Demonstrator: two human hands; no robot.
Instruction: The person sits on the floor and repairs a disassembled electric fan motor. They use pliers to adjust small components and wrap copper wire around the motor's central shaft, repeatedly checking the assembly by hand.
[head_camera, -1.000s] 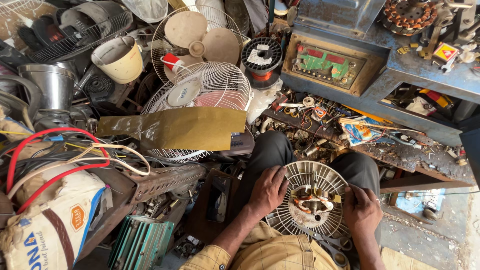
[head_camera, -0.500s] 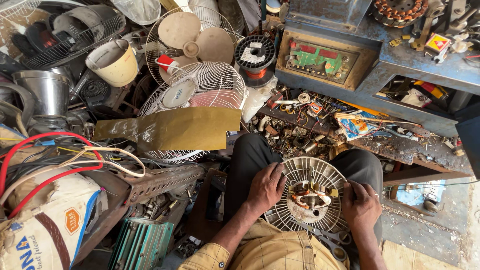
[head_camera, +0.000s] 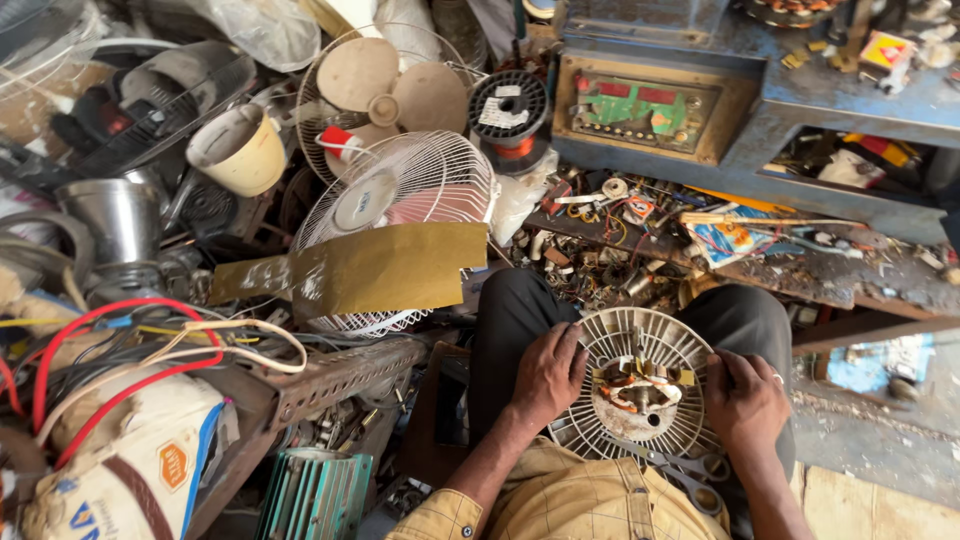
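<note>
Cluttered workshop junk rings us as we sit at lower centre of the frame. Our left hand (head_camera: 548, 372) and right hand (head_camera: 745, 402) each close a grip on opposite rims of the round fan guard (head_camera: 640, 335) on our lap, its coiled motor (head_camera: 636, 396) at centre. Scissors (head_camera: 672, 464) lie just below; a white cage fan (head_camera: 400, 190) stands upper left.

You have one view only, from the camera on your head, tilted steeply down over your own lap. It sits close: your left hand (head_camera: 545, 375) and right hand (head_camera: 745, 405) fill the lower middle, with your shirt at the bottom edge. Further up, the view reaches the cluttered bench (head_camera: 860, 275) ahead and the heaped fan guards (head_camera: 400, 190) toward your left.
</note>
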